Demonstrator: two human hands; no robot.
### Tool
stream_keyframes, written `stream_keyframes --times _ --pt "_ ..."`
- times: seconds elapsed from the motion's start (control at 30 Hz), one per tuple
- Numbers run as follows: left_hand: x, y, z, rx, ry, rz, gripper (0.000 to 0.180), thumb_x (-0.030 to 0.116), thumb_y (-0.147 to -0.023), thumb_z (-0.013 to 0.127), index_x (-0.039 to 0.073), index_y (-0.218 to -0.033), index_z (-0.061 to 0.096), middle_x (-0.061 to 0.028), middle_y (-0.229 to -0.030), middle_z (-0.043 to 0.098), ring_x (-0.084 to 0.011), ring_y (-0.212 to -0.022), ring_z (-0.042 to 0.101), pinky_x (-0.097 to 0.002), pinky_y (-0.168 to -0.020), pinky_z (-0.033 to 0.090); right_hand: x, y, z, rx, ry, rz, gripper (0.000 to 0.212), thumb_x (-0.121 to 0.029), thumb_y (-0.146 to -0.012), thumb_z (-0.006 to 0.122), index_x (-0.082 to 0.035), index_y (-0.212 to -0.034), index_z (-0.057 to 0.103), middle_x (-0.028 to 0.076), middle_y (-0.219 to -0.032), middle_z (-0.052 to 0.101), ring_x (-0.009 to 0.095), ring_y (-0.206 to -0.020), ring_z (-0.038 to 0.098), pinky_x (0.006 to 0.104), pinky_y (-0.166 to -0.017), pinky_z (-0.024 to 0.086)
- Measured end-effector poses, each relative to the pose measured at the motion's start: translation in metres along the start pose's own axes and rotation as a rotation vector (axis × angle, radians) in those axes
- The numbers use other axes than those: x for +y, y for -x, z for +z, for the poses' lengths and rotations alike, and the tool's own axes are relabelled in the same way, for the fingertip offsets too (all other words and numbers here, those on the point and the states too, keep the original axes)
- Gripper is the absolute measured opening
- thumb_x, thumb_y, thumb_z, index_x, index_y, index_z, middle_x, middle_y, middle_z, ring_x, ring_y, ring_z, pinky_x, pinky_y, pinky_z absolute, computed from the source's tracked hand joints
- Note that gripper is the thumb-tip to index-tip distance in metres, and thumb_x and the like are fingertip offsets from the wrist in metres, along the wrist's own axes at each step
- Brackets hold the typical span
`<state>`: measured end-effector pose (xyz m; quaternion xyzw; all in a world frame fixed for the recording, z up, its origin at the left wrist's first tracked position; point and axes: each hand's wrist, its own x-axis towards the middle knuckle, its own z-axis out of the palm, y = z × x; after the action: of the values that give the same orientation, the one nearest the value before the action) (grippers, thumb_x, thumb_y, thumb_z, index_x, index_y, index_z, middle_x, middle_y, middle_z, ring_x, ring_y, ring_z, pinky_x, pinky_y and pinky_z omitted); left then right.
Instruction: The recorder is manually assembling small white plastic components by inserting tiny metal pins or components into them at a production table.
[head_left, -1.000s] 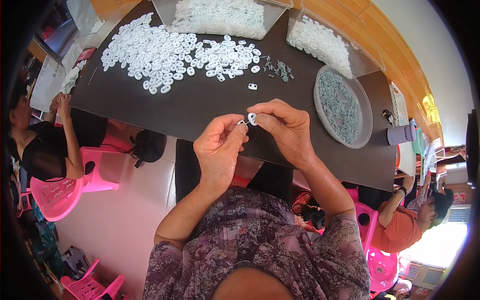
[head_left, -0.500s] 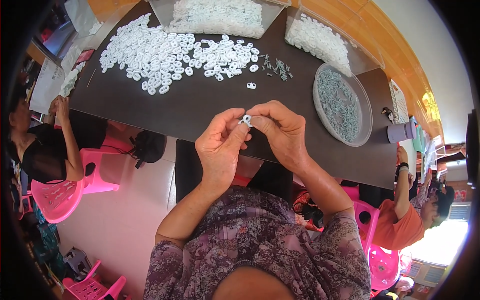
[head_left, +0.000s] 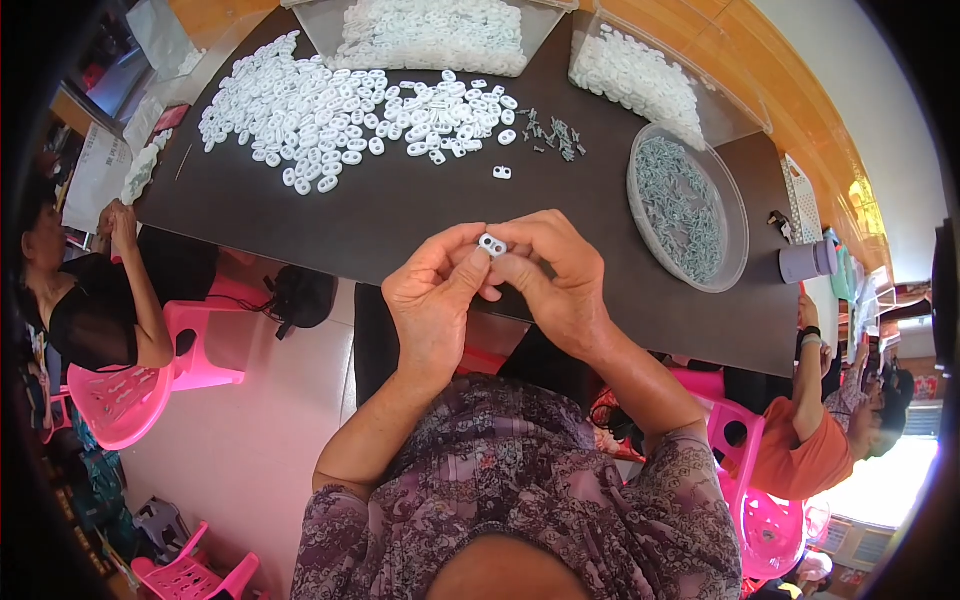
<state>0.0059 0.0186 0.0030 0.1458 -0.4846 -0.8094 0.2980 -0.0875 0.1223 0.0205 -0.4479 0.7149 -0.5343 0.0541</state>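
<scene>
Centrally, just over the near edge of a dark brown, smooth-topped table [head_left: 330,225], a small white plastic oblong piece [head_left: 491,245] with rounded ends is held up at the meeting fingertips of two bare hands. Its face is turned upward and shows two round, dark openings side by side; the piece is slightly tilted, its right end lower. The left hand [head_left: 432,300] is nearly closed, pinching the piece between thumb and curled fingers. The right hand [head_left: 562,290] is likewise mostly closed, thumb and forefinger meeting the piece at its right side; whether anything else is tucked inside either hand, I cannot tell.

Beyond the hands, at the far edge of the table, stands a rectangular clear plastic bin [head_left: 546,32] filled with many whitish small pieces, too blurred to tell apart. To its right, a second clear plastic bin [head_left: 738,112], set at an angle, holds a sloping mass of white pieces. Nearer, on the right, a round, shallow, translucent plastic tub [head_left: 741,245] contains a tangle of small grey metal screws [head_left: 675,210].

On the tabletop, a broad heap of white oval two-holed pieces [head_left: 290,105] spreads at left, beside a small scatter of loose grey screws [head_left: 562,138].
</scene>
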Motion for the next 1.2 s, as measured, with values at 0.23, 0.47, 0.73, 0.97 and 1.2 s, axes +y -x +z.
stream_keyframes --times 0.23,0.47,0.73,0.97,1.2 --pt "0.005 -0.002 0.004 0.068 0.092 -0.098 0.018 -0.001 -0.087 0.058 -0.008 -0.103 0.061 -0.011 -0.083 0.066 -0.0122 -0.067 0.062 -0.0223 -0.063 0.052 0.002 -0.001 0.004 0.084 0.171 -0.246 0.034 0.006 -0.07 0.067 -0.001 -0.103 0.064 0.011 -0.093 0.061 0.02 -0.076 0.056 0.0282 -0.064 0.047" --pt "0.008 -0.001 0.008 0.141 0.109 -0.051 0.016 0.001 -0.088 0.058 -0.008 -0.1 0.062 -0.011 -0.086 0.066 -0.0121 -0.072 0.063 -0.0225 -0.067 0.052 -0.004 -0.001 0.012 0.133 0.196 -0.268 0.036 0.004 -0.067 0.069 0.002 -0.102 0.063 0.013 -0.091 0.062 0.021 -0.074 0.055 0.0292 -0.06 0.046" --pt "0.005 0.002 0.003 0.046 0.037 0.011 0.02 0.003 -0.089 0.058 -0.007 -0.106 0.061 -0.0085 -0.087 0.065 -0.0089 -0.073 0.059 -0.0209 -0.067 0.049 0.0 0.002 0.011 0.165 0.179 -0.301 0.036 0.005 -0.068 0.069 0.003 -0.103 0.062 0.012 -0.091 0.061 0.02 -0.073 0.054 0.0283 -0.059 0.046" --pt "0.007 0.004 0.003 0.015 0.008 0.031 0.019 0.004 -0.088 0.059 -0.008 -0.104 0.061 -0.0066 -0.085 0.063 -0.0075 -0.07 0.055 -0.0198 -0.063 0.047 -0.002 0.006 0.009 0.151 0.061 -0.216 0.036 0.006 -0.069 0.069 0.0 -0.104 0.063 0.008 -0.087 0.063 0.016 -0.071 0.054 0.0257 -0.059 0.044" --pt "0.002 0.005 0.0 -0.009 -0.038 0.145 0.023 0.003 -0.089 0.059 -0.004 -0.11 0.061 -0.0044 -0.087 0.06 -0.0078 -0.073 0.054 -0.0194 -0.065 0.047 -0.005 0.006 0.011 0.162 0.059 -0.217 0.036 0.006 -0.069 0.07 0.001 -0.105 0.063 0.008 -0.086 0.063 0.016 -0.07 0.053 0.0263 -0.059 0.044"
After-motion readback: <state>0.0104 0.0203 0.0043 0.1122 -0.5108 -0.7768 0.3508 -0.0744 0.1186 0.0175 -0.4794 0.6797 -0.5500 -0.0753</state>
